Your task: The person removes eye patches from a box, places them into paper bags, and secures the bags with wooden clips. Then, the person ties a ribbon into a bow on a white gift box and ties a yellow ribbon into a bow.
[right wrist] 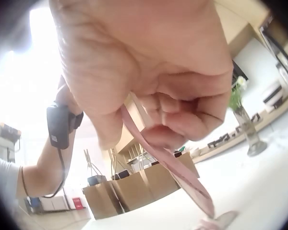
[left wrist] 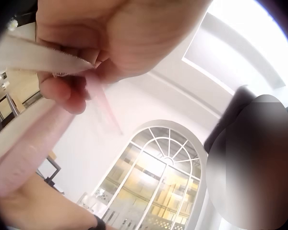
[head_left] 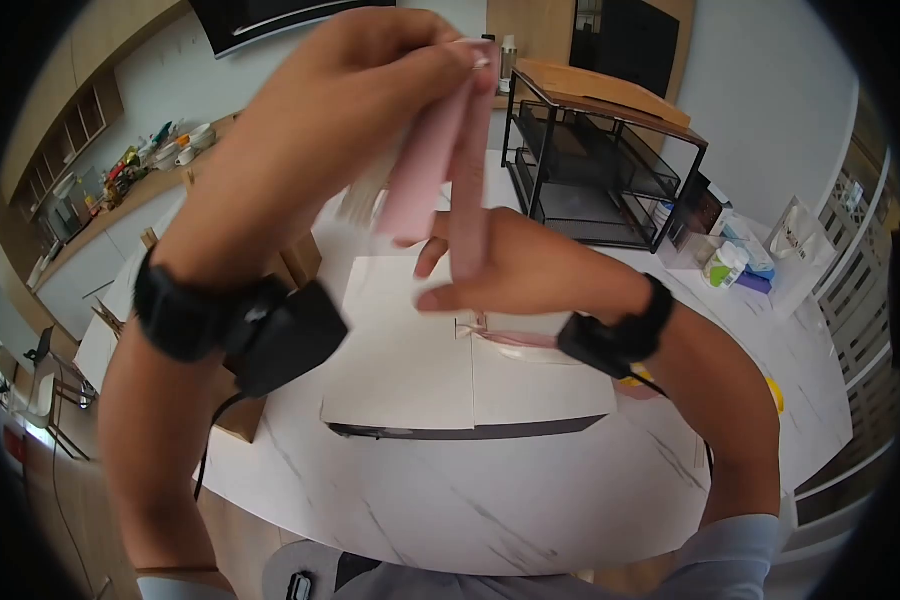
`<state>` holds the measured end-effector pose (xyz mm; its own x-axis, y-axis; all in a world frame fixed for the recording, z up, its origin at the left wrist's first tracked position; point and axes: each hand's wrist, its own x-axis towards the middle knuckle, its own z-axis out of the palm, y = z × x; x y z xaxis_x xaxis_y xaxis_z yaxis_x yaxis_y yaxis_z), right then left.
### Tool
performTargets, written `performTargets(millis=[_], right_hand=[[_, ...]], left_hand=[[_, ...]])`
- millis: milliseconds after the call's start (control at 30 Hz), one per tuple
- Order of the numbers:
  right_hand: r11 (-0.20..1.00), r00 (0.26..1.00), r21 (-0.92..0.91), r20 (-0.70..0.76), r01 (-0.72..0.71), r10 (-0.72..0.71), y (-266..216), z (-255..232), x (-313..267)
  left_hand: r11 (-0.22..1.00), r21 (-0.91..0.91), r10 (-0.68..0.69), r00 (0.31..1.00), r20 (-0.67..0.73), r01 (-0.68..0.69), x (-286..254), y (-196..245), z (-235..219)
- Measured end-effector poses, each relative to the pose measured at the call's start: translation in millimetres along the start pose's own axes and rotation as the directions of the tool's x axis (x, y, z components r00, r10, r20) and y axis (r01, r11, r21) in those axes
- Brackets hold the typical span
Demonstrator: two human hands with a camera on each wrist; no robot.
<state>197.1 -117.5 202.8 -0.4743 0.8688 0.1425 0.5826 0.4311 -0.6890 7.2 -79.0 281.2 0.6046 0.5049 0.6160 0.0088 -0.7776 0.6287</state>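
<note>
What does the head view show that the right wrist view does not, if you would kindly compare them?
Only the head view shows the black-framed rack and the left hand pinching pink ribbon. Only the right wrist view shows the glass vase with greenery. Both show pink ribbon, the right hand, and a black device on the left arm.

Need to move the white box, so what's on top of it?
A pink ribbon lies on the white box. The right hand and wrist camera cover part of the top; what's behind them can't be seen.
</note>
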Motion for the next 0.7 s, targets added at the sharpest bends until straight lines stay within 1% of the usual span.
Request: performTargets(millis=[33, 67, 100, 133, 167, 200, 233, 267, 300, 333, 367, 400, 433, 467, 500, 533, 567, 600, 633, 667, 700], right_hand=[[0.998, 0.999, 0.069, 0.04, -0.012, 0.009, 7, -4, 14], [0.99, 0.996, 0.141, 0.083, -0.03, 0.018, 13, -11, 28], [0.973, 0.993, 0.209, -0.053, -0.094, 0.107, 17, -20, 28], [0.947, 0.962, 0.285, -0.179, -0.151, 0.208, 22, -32, 22], [0.94, 0.956, 0.335, -0.249, -0.066, 0.155, 44, -51, 19], [0.927, 0.94, 0.375, -0.323, 0.023, 0.107, 73, -75, 12], [0.872, 0.93, 0.487, -0.3, -0.041, 0.211, 94, -102, -1], [0.8, 0.914, 0.592, -0.264, -0.099, 0.308, 110, -125, -19], [0.808, 0.893, 0.567, -0.268, -0.158, 0.362, 121, -137, -38], [0.813, 0.869, 0.54, -0.271, -0.219, 0.414, 129, -144, -54], [0.79, 0.815, 0.532, -0.284, -0.304, 0.505, 137, -144, -69], [0.757, 0.75, 0.527, -0.297, -0.388, 0.591, 143, -137, -84], [0.732, 0.712, 0.524, -0.298, -0.434, 0.636, 143, -129, -96], [0.698, 0.658, 0.515, -0.299, -0.498, 0.691, 152, -128, -108], [0.743, 0.643, 0.363, -0.372, -0.562, 0.669, 159, -127, -115], [0.759, 0.634, 0.204, -0.443, -0.618, 0.634, 164, -124, -121], [0.756, 0.627, 0.204, -0.448, -0.622, 0.638, 169, -120, -123], [0.812, 0.649, 0.002, -0.6, -0.584, 0.469, 173, -114, -121], [0.812, 0.662, -0.208, -0.701, -0.545, 0.265, 173, -108, -118], [0.812, 0.66, -0.207, -0.703, -0.546, 0.264, 168, -101, -113], [0.86, 0.753, -0.311, -0.647, -0.404, 0.12, 160, -93, -103]], left_hand=[[1.0, 0.006, 0.007, 1.0, 0.003, -0.007, 5, -1, 6], [0.999, -0.045, 0.0, 0.999, -0.048, -0.002, 10, -3, 13], [0.995, -0.101, -0.014, 0.995, -0.099, 0.004, 11, -7, 17], [0.994, -0.107, -0.018, 0.995, -0.096, 0.008, 9, -15, 21], [0.98, 0.167, 0.139, 0.968, -0.209, -0.104, 4, -24, 24], [0.882, 0.437, 0.317, 0.908, -0.272, -0.177, -3, -29, 27], [0.883, 0.438, 0.302, 0.919, -0.252, -0.17, -12, -31, 29], [0.861, 0.448, 0.345, 0.924, -0.166, -0.241, -20, -38, 31], [0.893, 0.386, 0.247, 0.969, 0.012, -0.232, -27, -39, 36], [0.923, 0.326, 0.149, 0.97, 0.193, -0.207, -35, -39, 43], [0.872, 0.4, 0.143, 0.928, 0.344, -0.283, -42, -42, 54], [0.813, 0.453, 0.118, 0.864, 0.489, -0.367, -49, -47, 68], [0.78, 0.472, 0.124, 0.841, 0.526, -0.41, -54, -55, 83], [0.745, 0.488, 0.13, 0.816, 0.563, -0.455, -58, -60, 96], [0.758, 0.459, 0.14, 0.803, 0.579, -0.463, -61, -67, 105], [0.762, 0.452, 0.145, 0.802, 0.579, -0.464, -63, -69, 110], [0.766, 0.462, 0.116, 0.803, 0.585, -0.447, -65, -71, 115], [0.769, 0.473, 0.085, 0.802, 0.591, -0.43, -67, -73, 120], [0.769, 0.469, 0.09, 0.8, 0.593, -0.434, -68, -72, 121], [0.734, 0.497, 0.08, 0.785, 0.614, -0.463, -69, -69, 120], [0.694, 0.527, 0.066, 0.773, 0.632, -0.49, -70, -67, 118]])
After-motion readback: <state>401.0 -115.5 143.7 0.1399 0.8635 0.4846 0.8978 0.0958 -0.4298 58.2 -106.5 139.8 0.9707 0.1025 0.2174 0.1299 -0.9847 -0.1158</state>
